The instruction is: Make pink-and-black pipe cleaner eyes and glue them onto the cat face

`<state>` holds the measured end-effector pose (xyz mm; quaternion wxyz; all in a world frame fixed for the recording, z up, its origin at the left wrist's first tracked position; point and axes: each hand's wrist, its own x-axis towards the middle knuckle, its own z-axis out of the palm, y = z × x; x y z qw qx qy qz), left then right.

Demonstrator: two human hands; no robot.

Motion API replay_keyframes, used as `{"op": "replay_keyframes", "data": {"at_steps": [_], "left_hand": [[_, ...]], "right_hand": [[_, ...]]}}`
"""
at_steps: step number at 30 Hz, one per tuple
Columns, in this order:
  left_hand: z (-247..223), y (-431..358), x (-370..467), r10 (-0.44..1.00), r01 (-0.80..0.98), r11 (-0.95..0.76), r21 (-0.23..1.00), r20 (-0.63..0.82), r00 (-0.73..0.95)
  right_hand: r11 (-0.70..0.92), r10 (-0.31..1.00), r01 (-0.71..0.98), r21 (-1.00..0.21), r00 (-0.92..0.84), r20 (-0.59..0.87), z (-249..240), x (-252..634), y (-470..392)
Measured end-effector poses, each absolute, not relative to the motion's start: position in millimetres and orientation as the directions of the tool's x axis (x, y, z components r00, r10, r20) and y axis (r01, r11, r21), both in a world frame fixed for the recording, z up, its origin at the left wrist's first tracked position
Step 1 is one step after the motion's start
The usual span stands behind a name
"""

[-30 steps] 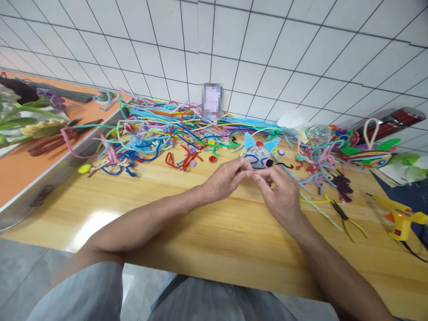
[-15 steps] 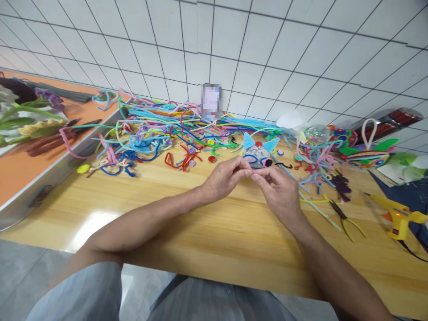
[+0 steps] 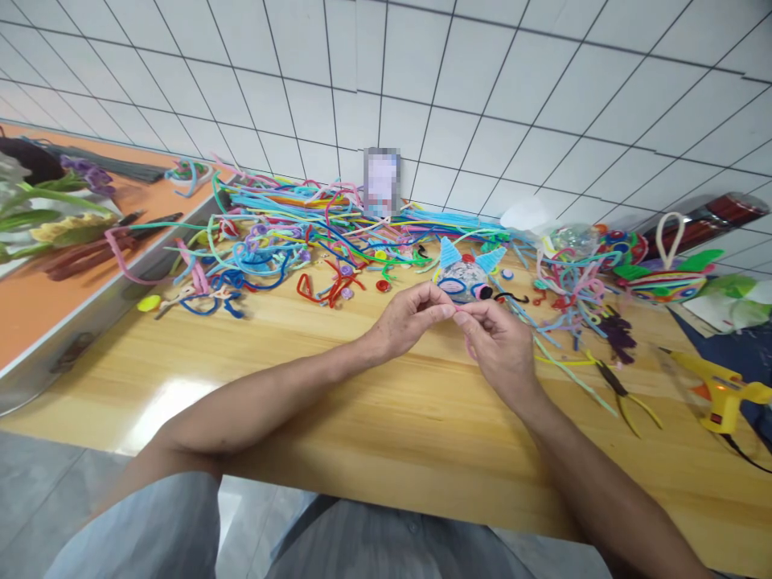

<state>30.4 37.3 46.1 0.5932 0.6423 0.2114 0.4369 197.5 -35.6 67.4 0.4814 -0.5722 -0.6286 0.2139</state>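
My left hand (image 3: pixel 416 318) and my right hand (image 3: pixel 503 334) meet fingertip to fingertip above the table. Both are closed in a pinch on a short pink pipe cleaner (image 3: pixel 457 308), mostly covered by the fingers. Just behind them sits a clear, crinkled ball figure (image 3: pixel 466 283) with light blue pointed ears, blue loops and a black-and-pink round piece; my hands hide its lower part. A black curled pipe cleaner (image 3: pixel 511 297) lies to its right. Left of the hands is a small red button-like disc (image 3: pixel 383 285), near some bent red pipe cleaners (image 3: pixel 334 283).
Heaped pipe cleaners (image 3: pixel 271 249) line the wall, where a phone (image 3: pixel 382 183) leans. On the right lie yellow-handled pliers (image 3: pixel 627 398), a yellow glue gun (image 3: pixel 720 390) with its cord, and a colourful craft piece with a loop (image 3: pixel 663 281). An orange-topped surface (image 3: pixel 36 322) adjoins at left.
My right hand has turned and shifted slightly left, with its fingers still pinched against the left ones. My left hand has hardly moved, and the things on the table stay put.
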Motion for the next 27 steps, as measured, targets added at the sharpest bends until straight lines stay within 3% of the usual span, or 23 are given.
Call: {"op": "replay_keyframes", "data": {"at_steps": [7, 13, 16, 23, 25, 27], "left_hand": [[52, 47, 25, 0.720, -0.174, -0.317, 0.933, 0.355, 0.596], [59, 41, 22, 0.730, 0.008, -0.493, 0.870, 0.409, 0.548], [60, 37, 22, 0.733, -0.009, -0.499, 0.866, 0.428, 0.530], [53, 28, 29, 0.801, -0.216, -0.296, 0.931, 0.365, 0.475], [52, 28, 30, 0.804, -0.263, -0.230, 0.937, 0.335, 0.492], [52, 29, 30, 0.797, -0.261, -0.187, 0.947, 0.302, 0.524]], "right_hand": [[0.415, 0.784, 0.786, -0.458, -0.054, 0.619, 74, 202, -38], [0.418, 0.742, 0.849, -0.323, -0.114, 0.661, 72, 203, -40], [0.432, 0.734, 0.827, -0.359, -0.092, 0.672, 72, 201, -40], [0.326, 0.855, 0.627, -0.707, 0.123, 0.504, 70, 192, -42], [0.322, 0.862, 0.609, -0.725, 0.127, 0.490, 70, 193, -41], [0.347, 0.841, 0.669, -0.658, 0.089, 0.534, 70, 195, -40]]}}
